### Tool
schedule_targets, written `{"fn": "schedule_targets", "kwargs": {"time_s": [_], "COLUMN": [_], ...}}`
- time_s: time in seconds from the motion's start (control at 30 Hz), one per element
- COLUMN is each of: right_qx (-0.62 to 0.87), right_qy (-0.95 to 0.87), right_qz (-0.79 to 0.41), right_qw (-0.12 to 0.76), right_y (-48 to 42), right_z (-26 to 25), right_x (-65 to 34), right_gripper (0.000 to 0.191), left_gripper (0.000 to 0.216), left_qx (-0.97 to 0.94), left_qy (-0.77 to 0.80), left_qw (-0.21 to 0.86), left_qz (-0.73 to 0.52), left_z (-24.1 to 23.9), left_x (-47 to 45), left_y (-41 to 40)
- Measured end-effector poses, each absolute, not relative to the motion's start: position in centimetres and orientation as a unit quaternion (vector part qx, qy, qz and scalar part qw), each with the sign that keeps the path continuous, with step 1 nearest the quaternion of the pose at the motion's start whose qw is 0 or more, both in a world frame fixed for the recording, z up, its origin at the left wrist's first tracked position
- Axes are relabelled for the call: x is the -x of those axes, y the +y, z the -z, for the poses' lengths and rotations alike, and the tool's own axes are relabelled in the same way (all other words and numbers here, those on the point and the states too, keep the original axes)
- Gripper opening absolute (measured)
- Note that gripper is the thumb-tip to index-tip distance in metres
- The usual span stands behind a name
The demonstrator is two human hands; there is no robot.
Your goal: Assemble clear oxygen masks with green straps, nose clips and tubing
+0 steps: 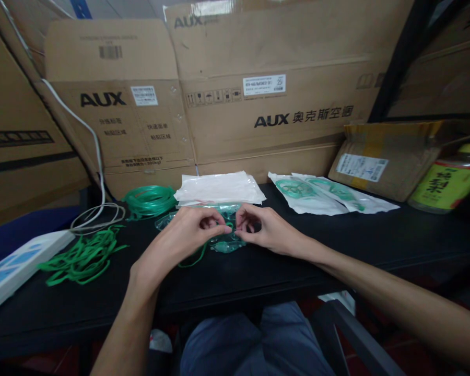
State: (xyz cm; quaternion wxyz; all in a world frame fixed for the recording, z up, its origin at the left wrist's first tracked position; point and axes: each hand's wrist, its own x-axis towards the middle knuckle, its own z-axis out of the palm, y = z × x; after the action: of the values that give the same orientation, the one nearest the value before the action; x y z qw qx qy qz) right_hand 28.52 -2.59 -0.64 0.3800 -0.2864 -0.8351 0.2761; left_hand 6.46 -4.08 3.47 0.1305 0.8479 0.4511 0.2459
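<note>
My left hand [194,230] is closed in a pinch on a thin green elastic strap [198,259], whose tail hangs down onto the table. Close beside it, my right hand [268,228] also pinches, thumb against forefinger; what lies between those fingertips is too small to make out. Under and between the hands are clear greenish plastic oxygen masks [227,246], partly covered by my fingers. A stack of white pouches [219,188] lies just behind them.
To the left are a coil of green tubing [151,201], a heap of green straps [84,257] and a white power strip [25,266]. Flat packs with green tubing [317,193], a cardboard box [379,156] and a yellow-labelled jar [448,180] stand right. Large cartons [266,125] wall the back.
</note>
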Motion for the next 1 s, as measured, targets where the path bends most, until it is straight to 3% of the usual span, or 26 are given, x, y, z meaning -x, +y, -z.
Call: {"fn": "schedule_targets", "kwargs": {"time_s": [0.33,0.9,1.0], "right_qx": [0.297,0.32,0.329], "right_qy": [-0.845,-0.838,-0.843], "right_qz": [-0.214,-0.238,-0.237], "right_qw": [0.389,0.371,0.354], "right_y": [-2.76,-2.82,-2.73], "right_z": [0.64,0.89,1.05], "right_x": [-28.3,-28.25,-28.27], "right_gripper": [0.014,0.001,0.007], "left_gripper": [0.03,0.024,0.022], "left_qx": [-0.849,-0.857,-0.859], "left_qy": [0.465,0.453,0.45], "left_qw": [0.133,0.105,0.104], "left_qz": [-0.213,-0.223,-0.222], "left_z": [-3.25,-3.01,-3.02], "left_x": [-6.33,-6.49,-6.57], "left_y": [-3.81,-3.5,-3.51]}}
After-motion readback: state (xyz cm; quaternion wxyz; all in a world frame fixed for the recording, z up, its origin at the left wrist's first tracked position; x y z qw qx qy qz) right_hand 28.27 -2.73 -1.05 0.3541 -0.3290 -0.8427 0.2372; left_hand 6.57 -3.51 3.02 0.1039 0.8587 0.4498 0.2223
